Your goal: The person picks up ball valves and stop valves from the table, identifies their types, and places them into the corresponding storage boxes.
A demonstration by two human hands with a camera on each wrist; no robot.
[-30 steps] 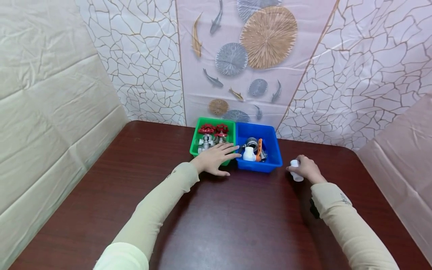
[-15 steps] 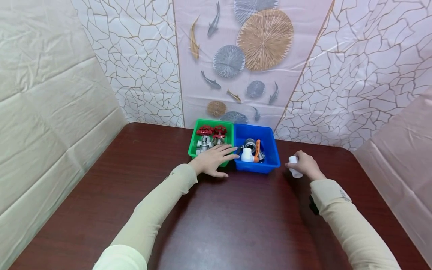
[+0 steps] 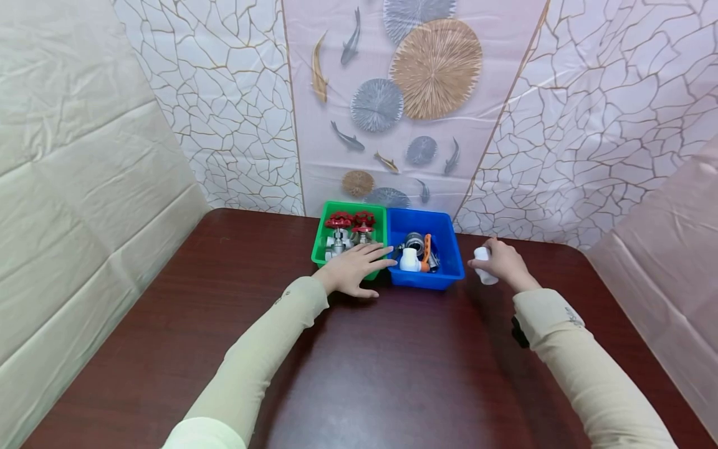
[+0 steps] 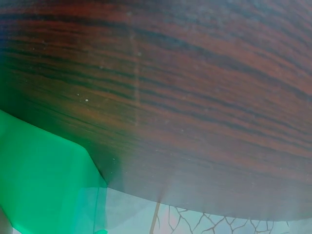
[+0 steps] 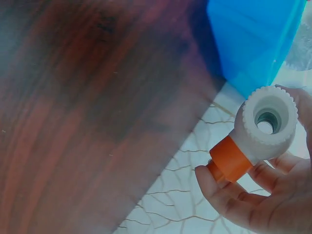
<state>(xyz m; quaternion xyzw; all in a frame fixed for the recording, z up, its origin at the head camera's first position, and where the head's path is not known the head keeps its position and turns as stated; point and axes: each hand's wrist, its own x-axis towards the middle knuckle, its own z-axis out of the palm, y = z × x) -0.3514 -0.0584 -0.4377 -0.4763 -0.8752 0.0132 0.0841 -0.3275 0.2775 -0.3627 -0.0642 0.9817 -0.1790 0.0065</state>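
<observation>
My right hand (image 3: pixel 507 265) grips a white plastic valve (image 3: pixel 483 269) to the right of the blue bin (image 3: pixel 423 280). The right wrist view shows the ribbed round opening of this valve body (image 5: pixel 241 130) facing the camera, with an orange stem part (image 5: pixel 230 158) near a fingertip. With fingers spread, my left hand (image 3: pixel 353 271) lies over the front of the green bin (image 3: pixel 321 240), its fingertips reaching the blue bin's near rim. Inside the green bin are metal valves with red handwheels (image 3: pixel 339 219). The left wrist view catches only table and green bin wall (image 4: pixel 44 170).
In the blue bin lie another white valve (image 3: pixel 410 260) with an orange lever handle (image 3: pixel 427 248) and dark metal fittings (image 3: pixel 414 241). Both bins stand side by side at the back edge of the brown table (image 3: pixel 359 362), against a patterned cloth backdrop (image 3: pixel 241 112).
My right hand has carried the white valve up and slightly left, farther back beside the blue bin. The left hand stays on the bins, while the head view has shifted slightly.
</observation>
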